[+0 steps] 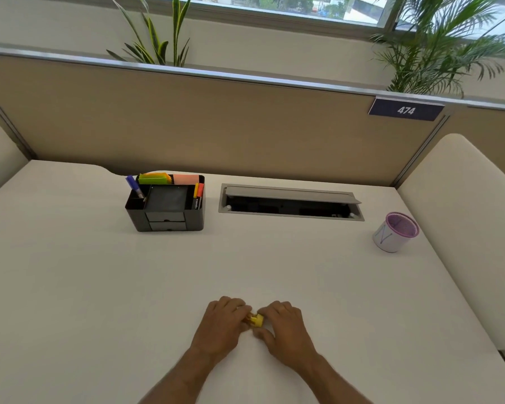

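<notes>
Head view: wide pale desk (99, 272), black organizer (165, 217) back-left holding markers and sticky notes, open cable hatch (289, 204) mid-back, pink mesh cup (395, 233) far right. Near edge, centre: left hand (222, 325) and right hand (283, 325) meet, fingers (239, 307) of both curled in, pinching 1 small yellow piece (256, 320); on the desk or just off it, can't tell. I'd judge it light, rigid plastic, a bit slick, easy to drop. I'd grip its 2 ends, thumb under, forefinger over.
</notes>
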The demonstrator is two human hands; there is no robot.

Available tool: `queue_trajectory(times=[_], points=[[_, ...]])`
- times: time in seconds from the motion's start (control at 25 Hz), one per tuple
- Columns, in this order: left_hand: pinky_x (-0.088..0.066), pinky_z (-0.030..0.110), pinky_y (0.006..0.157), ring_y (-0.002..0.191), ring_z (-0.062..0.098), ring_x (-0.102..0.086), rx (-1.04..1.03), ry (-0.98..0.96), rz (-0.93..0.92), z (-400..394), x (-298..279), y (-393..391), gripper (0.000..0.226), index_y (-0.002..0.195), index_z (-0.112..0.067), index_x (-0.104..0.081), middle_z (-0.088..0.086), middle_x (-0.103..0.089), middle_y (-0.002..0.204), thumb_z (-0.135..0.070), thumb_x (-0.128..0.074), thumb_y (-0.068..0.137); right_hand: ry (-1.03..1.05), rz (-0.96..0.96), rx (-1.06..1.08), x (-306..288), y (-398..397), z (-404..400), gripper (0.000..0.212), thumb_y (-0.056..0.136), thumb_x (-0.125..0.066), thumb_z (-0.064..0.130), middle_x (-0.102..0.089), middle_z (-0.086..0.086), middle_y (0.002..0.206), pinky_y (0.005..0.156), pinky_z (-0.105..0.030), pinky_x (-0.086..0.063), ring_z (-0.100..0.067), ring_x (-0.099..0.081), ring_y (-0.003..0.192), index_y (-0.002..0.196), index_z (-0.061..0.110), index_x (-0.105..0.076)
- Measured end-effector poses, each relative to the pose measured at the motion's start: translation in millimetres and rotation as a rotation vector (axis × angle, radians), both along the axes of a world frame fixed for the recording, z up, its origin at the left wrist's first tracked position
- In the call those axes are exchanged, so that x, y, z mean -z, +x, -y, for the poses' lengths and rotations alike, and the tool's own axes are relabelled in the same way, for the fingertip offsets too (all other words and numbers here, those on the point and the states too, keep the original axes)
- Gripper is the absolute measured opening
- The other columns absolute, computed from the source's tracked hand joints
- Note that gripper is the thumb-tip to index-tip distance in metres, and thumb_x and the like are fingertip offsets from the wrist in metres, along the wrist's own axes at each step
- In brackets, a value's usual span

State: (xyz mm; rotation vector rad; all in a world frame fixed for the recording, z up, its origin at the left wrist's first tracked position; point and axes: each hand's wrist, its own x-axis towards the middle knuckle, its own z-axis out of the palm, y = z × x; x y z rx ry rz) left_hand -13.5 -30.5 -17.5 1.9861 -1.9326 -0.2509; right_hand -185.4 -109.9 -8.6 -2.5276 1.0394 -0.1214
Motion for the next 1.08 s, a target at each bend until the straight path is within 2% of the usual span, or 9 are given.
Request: queue_trajectory(times=[0.12, 0.2, 0.32, 0.44, 0.56, 0.72, 0.96, 1.08], points=[[-0.048, 0.033, 0.082, 0.097, 0.019, -0.061, -0.039, -0.008, -0.119, 0.4, 1.3, -0.4, 0.03, 0.115, -0.021, -0.065, -0.006, -0.069, 0.11, -0.019, -0.07, 0.085, 0.113, 0.169, 0.007, -8.9, 0.0, 5.3, 0.033, 0.096, -0.058, 0.034, -0.062, 0.003, 0.122, 0.096, -0.031, -0.045, -0.016, -0.054, 0.111, 0.126, 0.02, -0.059], [-0.045, 0.03, 0.085, 0.1, 0.016, -0.058, -0.074, -0.031, -0.27, 0.0, -0.7, -6.2, 0.028, 0.12, -0.021, -0.062, -0.006, -0.068, 0.113, -0.022, -0.062, 0.092, 0.165, 0.259, 0.004, -19.7, 2.1, 7.5, 0.032, 0.096, -0.062, 0.025, -0.063, 0.002, 0.12, 0.096, -0.031, -0.049, -0.012, -0.057, 0.109, 0.127, 0.017, -0.06], [-0.049, 0.022, 0.08, 0.091, 0.001, -0.06, -0.199, -0.059, -0.561, -0.1, -15.2, -18.3, 0.021, 0.111, -0.031, -0.065, -0.016, -0.07, 0.102, -0.035, -0.065, 0.09, 0.146, 0.349, -0.009, -35.9, 6.9, 5.6, 0.032, 0.094, -0.063, 0.015, -0.066, 0.0, 0.117, 0.094, -0.028, -0.052, -0.01, -0.061, 0.105, 0.126, 0.014, -0.062], [-0.053, 0.019, 0.08, 0.09, -0.002, -0.065, -0.235, -0.111, -0.709, 0.2, -23.9, -26.0, 0.021, 0.107, -0.033, -0.068, -0.021, -0.073, 0.097, -0.027, -0.071, 0.088, 0.1, 0.406, 0.008, -53.4, 10.0, 2.0, 0.028, 0.093, -0.065, 0.015, -0.069, 0.0, 0.112, 0.09, -0.024, -0.053, -0.009, -0.064, 0.1, 0.121, 0.014, -0.065], [-0.058, 0.03, 0.077, 0.086, 0.003, -0.069, -0.231, -0.14, -0.742, -1.2, -31.9, -28.7, 0.023, 0.108, -0.032, -0.068, -0.017, -0.075, 0.093, -0.018, -0.068, 0.09, 0.04, 0.369, -0.027, -70.0, 11.5, 1.7, 0.021, 0.093, -0.064, 0.016, -0.07, 0.0, 0.104, 0.083, -0.024, -0.053, -0.011, -0.063, 0.092, 0.114, 0.016, -0.065], [-0.058, 0.038, 0.071, 0.079, 0.012, -0.07, -0.205, -0.142, -0.733, -4.7, -40.9, -29.6, 0.022, 0.105, -0.034, -0.065, -0.012, -0.076, 0.084, -0.016, -0.064, 0.093, -0.012, 0.332, -0.054, -82.0, 11.3, -0.9, 0.017, 0.092, -0.063, 0.018, -0.071, 0.0, 0.097, 0.078, -0.027, -0.054, -0.014, -0.063, 0.085, 0.109, 0.017, -0.066], [-0.058, 0.039, 0.068, 0.075, 0.013, -0.069, -0.151, -0.129, -0.694, -10.7, -45.6, -28.8, 0.021, 0.101, -0.032, -0.063, -0.01, -0.075, 0.082, -0.012, -0.061, 0.094, -0.034, 0.263, -0.078, -87.5, 9.2, -5.3, 0.014, 0.094, -0.06, 0.022, -0.073, -0.001, 0.094, 0.077, -0.031, -0.054, -0.016, -0.064, 0.083, 0.106, 0.016, -0.066], [-0.059, 0.036, 0.07, 0.077, 0.01, -0.07, -0.133, -0.126, -0.683, -11.0, -46.6, -27.8, 0.021, 0.101, -0.03, -0.065, -0.011, -0.076, 0.085, -0.011, -0.06, 0.094, -0.039, 0.264, -0.089, -90.9, 7.8, -6.3, 0.009, 0.095, -0.058, 0.017, -0.072, -0.002, 0.084, 0.071, -0.034, -0.054, -0.018, -0.062, 0.074, 0.098, 0.015, -0.066]])
